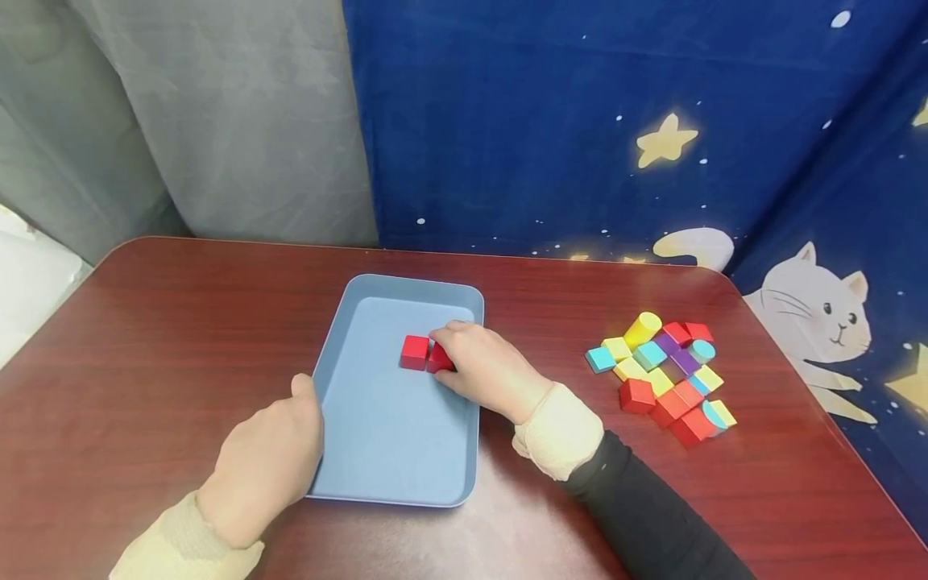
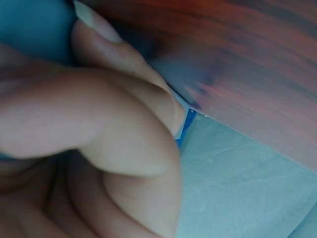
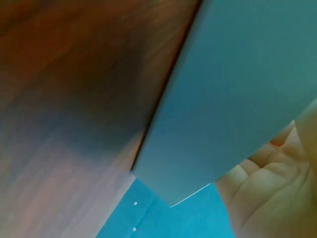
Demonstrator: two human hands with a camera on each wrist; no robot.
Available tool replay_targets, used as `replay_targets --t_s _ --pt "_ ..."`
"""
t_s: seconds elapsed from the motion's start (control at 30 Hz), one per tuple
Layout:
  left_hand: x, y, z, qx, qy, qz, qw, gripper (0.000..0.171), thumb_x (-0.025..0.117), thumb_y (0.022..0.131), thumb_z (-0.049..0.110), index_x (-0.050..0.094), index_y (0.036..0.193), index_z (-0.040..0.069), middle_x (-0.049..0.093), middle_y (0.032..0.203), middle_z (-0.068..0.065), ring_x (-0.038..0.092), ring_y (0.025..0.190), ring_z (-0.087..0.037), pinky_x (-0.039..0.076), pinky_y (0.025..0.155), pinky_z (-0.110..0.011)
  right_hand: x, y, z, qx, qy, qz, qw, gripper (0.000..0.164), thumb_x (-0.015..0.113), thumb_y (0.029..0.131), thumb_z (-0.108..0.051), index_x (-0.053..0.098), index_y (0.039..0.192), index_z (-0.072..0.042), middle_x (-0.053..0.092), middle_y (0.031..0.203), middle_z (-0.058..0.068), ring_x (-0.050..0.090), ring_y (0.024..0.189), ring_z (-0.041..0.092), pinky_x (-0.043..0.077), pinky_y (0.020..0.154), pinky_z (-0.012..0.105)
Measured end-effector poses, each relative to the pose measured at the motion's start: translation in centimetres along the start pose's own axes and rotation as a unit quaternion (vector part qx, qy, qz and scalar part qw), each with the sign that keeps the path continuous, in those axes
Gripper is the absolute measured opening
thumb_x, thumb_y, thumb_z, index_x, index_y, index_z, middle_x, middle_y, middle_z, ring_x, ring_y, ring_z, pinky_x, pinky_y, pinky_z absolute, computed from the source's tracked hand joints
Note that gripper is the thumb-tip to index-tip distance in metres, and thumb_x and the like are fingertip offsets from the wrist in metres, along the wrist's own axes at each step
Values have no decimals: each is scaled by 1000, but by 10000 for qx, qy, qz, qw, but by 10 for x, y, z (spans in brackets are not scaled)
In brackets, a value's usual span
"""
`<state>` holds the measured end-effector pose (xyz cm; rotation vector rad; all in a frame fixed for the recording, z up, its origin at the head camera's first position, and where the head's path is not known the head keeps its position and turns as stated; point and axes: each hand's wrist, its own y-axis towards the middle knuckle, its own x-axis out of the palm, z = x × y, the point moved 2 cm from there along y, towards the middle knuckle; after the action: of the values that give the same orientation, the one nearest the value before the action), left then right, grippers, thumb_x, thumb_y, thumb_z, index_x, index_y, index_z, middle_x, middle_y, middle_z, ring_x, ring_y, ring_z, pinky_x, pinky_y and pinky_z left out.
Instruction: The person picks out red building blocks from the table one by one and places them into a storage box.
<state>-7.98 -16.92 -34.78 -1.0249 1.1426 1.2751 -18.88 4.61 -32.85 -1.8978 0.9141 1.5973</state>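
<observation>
A blue-grey tray (image 1: 399,451) lies on the table, and the left hand (image 1: 268,451) grips its left edge with the thumb up at the rim. Curled fingers (image 2: 124,119) fill much of the left wrist view. Inside the tray, the right hand (image 1: 486,366) pinches a red block (image 1: 439,359) from above. Just left of that block sits another red block (image 1: 414,352), with a thin gap between them. In the right wrist view the tray's outer wall (image 3: 208,109) hides the fingertips, and part of the palm (image 3: 272,198) shows behind it.
On the right of the brown table (image 1: 181,322) lies a cluster of several blocks: red cubes (image 1: 637,396), a yellow cylinder (image 1: 643,329), teal, purple and pale yellow pieces. A blue curtain (image 1: 507,121) and a grey curtain (image 1: 268,121) hang behind the far edge.
</observation>
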Motion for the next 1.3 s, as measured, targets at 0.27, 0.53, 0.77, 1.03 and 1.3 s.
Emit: replay_targets --t_s 0.27,0.53,0.77,1.03,1.3 --pt "0 -1 0 61 37 177 9998 23 42 80 -7 37 103 -9 39 53 -5 43 41 -20 30 37 -35 -6 -5 1 -38 124 56 9999 58 74 83 -28 55 134 -8 60 118 2 56 103 13 46 85 24" --pt "-1 0 0 -7 12 43 10000 21 41 80 -6 36 101 -7 40 54 -5 43 42 -21 31 38 -36 -28 -28 8 165 295 705 9969 62 69 85 -44 55 136 -12 57 131 3 55 121 17 42 98 32" --pt "-1 -1 0 -1 5 119 9999 18 40 81 -6 36 99 -6 40 53 -5 44 42 -20 31 38 -36 -39 -52 9 109 323 1074 9936 59 69 84 -45 58 133 -13 60 125 1 58 114 14 45 93 29" --pt "-1 -1 1 -22 -68 16 10000 16 40 82 -5 35 98 -6 41 54 -5 44 42 -20 31 38 -35 -36 -78 10 163 280 1009 9944 55 72 82 -44 61 128 -17 61 121 -5 58 112 10 46 91 29" --pt "-1 -1 -1 11 -38 108 9999 19 40 82 -6 37 100 -7 40 53 -5 43 41 -20 30 37 -35 -28 -103 22 358 118 929 9950 53 73 81 -43 62 127 -18 61 122 -5 57 115 11 46 92 31"
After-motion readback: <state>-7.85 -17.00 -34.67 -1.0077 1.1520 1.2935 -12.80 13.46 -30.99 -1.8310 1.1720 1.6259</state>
